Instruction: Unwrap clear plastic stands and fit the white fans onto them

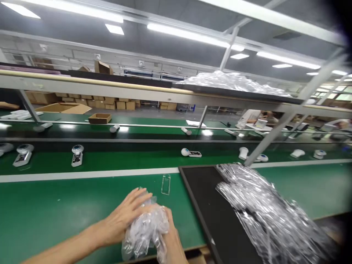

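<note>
Our left hand and right hand are both on a crumpled clear plastic bag, fingers closed on it, gripping from both sides at the near edge of the green conveyor worktop. Right of the fingers: black tray carrying a pile of clear plastic bags, tray edge just beside the right hand. Just above the fingers: clear rigid plastic frame lying flat on the worktop, not touched. Further ahead, past a white stripe, white handheld devices sit spaced along the belt. Well beyond the fingers, overhead black shelf holds more clear plastic; stacked cardboard boxes behind.
</note>
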Motion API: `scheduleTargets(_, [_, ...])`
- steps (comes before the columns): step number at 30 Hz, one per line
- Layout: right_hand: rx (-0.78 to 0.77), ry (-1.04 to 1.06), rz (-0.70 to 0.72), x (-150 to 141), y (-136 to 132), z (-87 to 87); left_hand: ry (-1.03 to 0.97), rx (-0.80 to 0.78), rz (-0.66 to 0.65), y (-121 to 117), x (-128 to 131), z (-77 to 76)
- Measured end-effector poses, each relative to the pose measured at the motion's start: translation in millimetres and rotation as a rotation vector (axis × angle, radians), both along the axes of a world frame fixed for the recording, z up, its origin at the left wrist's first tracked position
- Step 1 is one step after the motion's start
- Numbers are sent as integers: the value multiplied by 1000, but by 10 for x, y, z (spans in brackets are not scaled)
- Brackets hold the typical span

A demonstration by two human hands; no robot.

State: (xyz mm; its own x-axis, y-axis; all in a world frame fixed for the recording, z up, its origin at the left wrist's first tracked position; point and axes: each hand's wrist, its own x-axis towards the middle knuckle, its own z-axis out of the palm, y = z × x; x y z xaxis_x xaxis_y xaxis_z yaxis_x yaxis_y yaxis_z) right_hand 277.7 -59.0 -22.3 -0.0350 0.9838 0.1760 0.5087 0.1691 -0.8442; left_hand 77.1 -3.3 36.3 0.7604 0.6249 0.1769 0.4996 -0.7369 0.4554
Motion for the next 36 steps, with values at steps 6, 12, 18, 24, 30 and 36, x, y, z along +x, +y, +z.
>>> scheduleTargets(6, [-28, -266, 127, -875, 964, -406, 198, 100, -98, 1101, -1039, -504])
scheduleTargets(12, [-10, -761, 320, -954, 1017, -657, 307, -120, -138, 1179, -1700, -853])
scheduleTargets(18, [-182, -497, 181, -836, 1220, -198, 175, -129, 80, 1016, -1911, -805])
scheduleTargets(24, [-437, -474, 326, -1083, 1865, -152, 182, -510, 728, 1396, -1536, -831])
scheduleTargets(30, [-453, -505, 391, -1352, 2088, -384, 239, -593, 686, 1644, -1419, -971])
scheduleTargets(36, [-418, -414, 342, -1408, 2075, -427, 194, -707, 701, 1638, -1433, -915])
